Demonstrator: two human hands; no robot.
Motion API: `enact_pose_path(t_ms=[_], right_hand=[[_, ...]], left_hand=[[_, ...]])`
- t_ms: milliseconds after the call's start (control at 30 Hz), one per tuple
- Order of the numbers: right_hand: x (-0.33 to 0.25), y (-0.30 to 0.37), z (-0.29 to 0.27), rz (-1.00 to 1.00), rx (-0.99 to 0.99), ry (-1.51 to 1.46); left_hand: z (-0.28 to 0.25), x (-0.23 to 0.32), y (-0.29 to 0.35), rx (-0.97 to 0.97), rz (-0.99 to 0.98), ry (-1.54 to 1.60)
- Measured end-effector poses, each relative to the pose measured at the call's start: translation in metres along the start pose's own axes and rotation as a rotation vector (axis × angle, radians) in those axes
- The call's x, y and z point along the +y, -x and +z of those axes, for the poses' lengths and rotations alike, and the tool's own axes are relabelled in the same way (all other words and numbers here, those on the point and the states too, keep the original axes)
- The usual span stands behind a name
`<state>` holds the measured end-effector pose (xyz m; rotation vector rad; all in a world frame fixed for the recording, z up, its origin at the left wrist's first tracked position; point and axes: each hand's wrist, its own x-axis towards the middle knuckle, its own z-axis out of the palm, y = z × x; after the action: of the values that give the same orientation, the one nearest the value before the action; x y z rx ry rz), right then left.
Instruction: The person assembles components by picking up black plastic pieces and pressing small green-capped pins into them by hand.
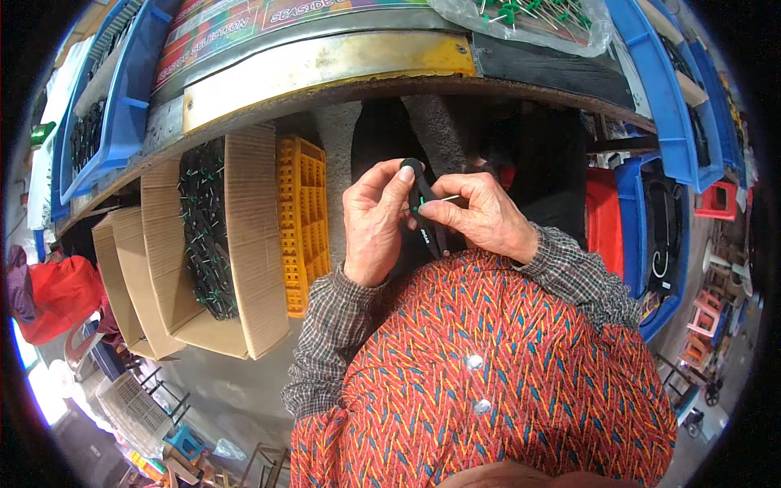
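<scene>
In front of my chest, a narrow black strap-like piece [413, 168] with a rounded top end is pinched between the thumb and fingers of my left hand [376, 220]. White print shows lower down on it; its exact kind is unclear. Close beside it, my right hand [484, 218] grips a thin white stick [449, 198], and a small green tip shows against the black piece by my right thumb. Both hands nearly meet. The curled fingers partly hide where stick and black piece touch.
A worktable edge [325, 69] crosses ahead, bearing a clear bag [598, 37] of green-and-white sticks and blue crates [122, 138] at its sides. Left stands a cardboard box [256, 244] of black pieces with green-tipped sticks, beside a yellow crate [303, 228]. Right is a blue bin [675, 297].
</scene>
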<state>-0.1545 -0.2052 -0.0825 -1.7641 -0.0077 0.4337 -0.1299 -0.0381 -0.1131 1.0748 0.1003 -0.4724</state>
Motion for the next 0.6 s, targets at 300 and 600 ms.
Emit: enact_pose_path(t_ms=[300, 600], right_hand=[[0.0041, 0.0011, 0.0035, -0.010, 0.018, -0.128], [-0.0040, 0.0019, 0.0009, 0.102, -0.071, -0.256]], left_hand=[[0.0014, -0.0044, -0.0004, 0.000, 0.030, -0.037], [-0.0009, -0.0043, 0.0012, 0.004, -0.001, -0.023]])
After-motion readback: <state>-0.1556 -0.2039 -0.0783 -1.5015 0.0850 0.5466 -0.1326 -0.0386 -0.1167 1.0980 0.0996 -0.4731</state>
